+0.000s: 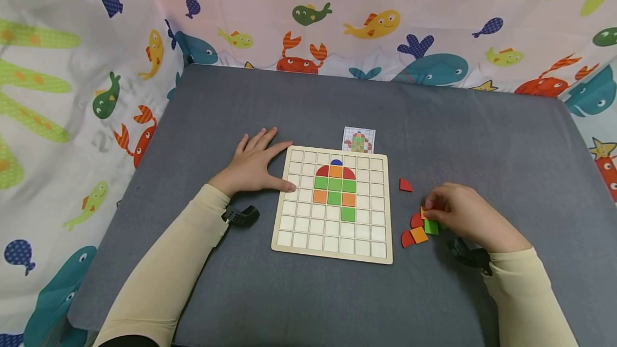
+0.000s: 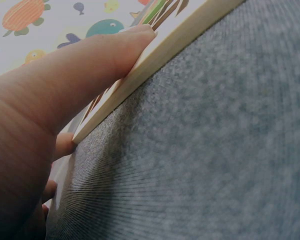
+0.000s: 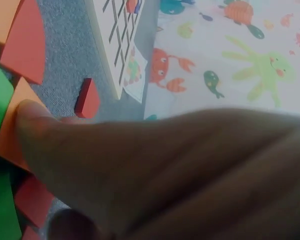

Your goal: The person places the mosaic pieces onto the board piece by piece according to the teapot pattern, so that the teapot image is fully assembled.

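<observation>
The left hand (image 1: pixel 253 167) has spread fingers, its thumb over the grid board's (image 1: pixel 315 226) left edge, probably for steadiness. The right hand (image 1: pixel 465 216) pinches an orange square tile (image 3: pixel 9 136) among loose tiles (image 1: pixel 419 235), right of the board, seemingly placed within reach.

Left sleeve (image 1: pixel 164 272): pale cream-yellow, plain, long, close-fitting, smooth cloth with a few soft creases, reaching the wrist
Right sleeve (image 1: pixel 530 299): the same pale cream-yellow, also wrist-length, lightly wrinkled near the cuff
Dark patch (image 1: pixel 130 341): black, round-edged, at the lower end of the left sleeve, cut off by the frame
Left wrist device (image 1: pixel 243 216): black, curved, rounded at its outer end, small dots near the cuff
Right wrist device (image 1: pixel 466 255): dark, curved, beside the cuff
Left hand (image 1: pixel 253 167): bare, thumbnail visible
Right hand (image 1: pixel 458 216): bare, skin creases visible close up
</observation>
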Motion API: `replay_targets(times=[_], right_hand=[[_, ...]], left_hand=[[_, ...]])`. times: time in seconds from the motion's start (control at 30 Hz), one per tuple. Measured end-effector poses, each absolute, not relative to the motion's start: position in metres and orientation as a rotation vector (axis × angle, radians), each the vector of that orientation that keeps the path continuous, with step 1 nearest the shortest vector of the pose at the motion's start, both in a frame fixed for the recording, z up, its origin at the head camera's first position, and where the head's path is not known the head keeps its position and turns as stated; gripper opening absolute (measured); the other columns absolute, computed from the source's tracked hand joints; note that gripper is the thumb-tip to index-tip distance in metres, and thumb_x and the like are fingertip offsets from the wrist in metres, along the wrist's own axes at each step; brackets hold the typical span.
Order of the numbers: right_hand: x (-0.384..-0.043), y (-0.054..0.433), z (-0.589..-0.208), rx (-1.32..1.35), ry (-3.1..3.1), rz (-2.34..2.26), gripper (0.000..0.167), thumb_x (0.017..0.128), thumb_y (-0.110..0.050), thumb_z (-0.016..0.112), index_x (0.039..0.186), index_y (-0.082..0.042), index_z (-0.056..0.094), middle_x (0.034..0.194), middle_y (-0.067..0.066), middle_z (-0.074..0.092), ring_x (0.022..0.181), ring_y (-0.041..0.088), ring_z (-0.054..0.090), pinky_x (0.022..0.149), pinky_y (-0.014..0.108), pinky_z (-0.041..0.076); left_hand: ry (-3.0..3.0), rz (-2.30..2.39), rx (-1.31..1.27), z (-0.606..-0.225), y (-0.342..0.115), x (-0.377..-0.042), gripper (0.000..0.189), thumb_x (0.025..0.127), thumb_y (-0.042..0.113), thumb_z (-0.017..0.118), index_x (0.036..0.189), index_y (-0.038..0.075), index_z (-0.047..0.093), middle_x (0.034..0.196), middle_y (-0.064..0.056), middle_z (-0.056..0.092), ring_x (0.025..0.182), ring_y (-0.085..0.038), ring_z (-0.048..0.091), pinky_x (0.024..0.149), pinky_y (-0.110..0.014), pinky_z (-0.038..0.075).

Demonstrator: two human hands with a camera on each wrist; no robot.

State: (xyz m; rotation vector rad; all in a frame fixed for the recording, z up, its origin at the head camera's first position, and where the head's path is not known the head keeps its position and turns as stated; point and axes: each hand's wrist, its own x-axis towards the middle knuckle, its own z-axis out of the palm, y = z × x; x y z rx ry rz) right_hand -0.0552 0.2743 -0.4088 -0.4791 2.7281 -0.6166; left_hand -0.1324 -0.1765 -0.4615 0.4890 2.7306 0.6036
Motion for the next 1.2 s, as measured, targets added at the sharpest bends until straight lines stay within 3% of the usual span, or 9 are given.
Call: replay_targets(times=[0.23,0.4,0.77,1.0,1.2], right_hand=[[-0.055,0.272,-0.409,-0.490,2.718,-0.601,0.013,0.089,-0.011,0.085,0.098,-0.007,0.076,0.088,-0.001,0.067,0.079,0.015,0.059,0.068,0.034,0.051],[-0.055,0.274,-0.410,-0.512,2.715,-0.582,0.014,0.087,-0.012,0.086,0.091,-0.008,0.073,0.084,0.000,0.061,0.076,0.015,0.054,0.064,0.033,0.048],[-0.057,0.267,-0.396,-0.484,2.656,-0.613,0.014,0.089,-0.012,0.084,0.088,-0.013,0.070,0.077,-0.005,0.066,0.069,0.012,0.058,0.061,0.029,0.049],[-0.067,0.243,-0.381,-0.539,2.705,-0.589,0.013,0.090,-0.010,0.083,0.087,-0.014,0.071,0.079,-0.004,0.067,0.068,0.014,0.056,0.062,0.031,0.048],[-0.074,0.210,-0.388,-0.671,2.728,-0.627,0.009,0.092,-0.010,0.081,0.098,-0.014,0.075,0.083,-0.003,0.065,0.071,0.014,0.055,0.063,0.031,0.048]], left_hand=[[2.722,0.605,0.488,-0.459,-0.177,-0.131,0.118,0.070,0.082,0.079,0.167,0.034,0.032,0.178,-0.004,0.002,0.164,-0.026,-0.008,0.127,-0.059,-0.010],[2.727,0.599,0.485,-0.460,-0.177,-0.132,0.117,0.071,0.082,0.079,0.167,0.034,0.031,0.178,-0.004,0.003,0.164,-0.027,-0.007,0.127,-0.059,-0.010],[2.727,0.608,0.486,-0.459,-0.176,-0.132,0.117,0.071,0.082,0.079,0.167,0.033,0.032,0.178,-0.005,0.003,0.164,-0.028,-0.006,0.127,-0.059,-0.009],[2.726,0.610,0.486,-0.460,-0.177,-0.132,0.118,0.070,0.083,0.079,0.167,0.034,0.032,0.178,-0.005,0.003,0.164,-0.028,-0.006,0.127,-0.060,-0.009],[2.725,0.608,0.485,-0.460,-0.177,-0.132,0.119,0.070,0.083,0.079,0.167,0.034,0.031,0.178,-0.005,0.003,0.164,-0.028,-0.006,0.127,-0.059,-0.010]])
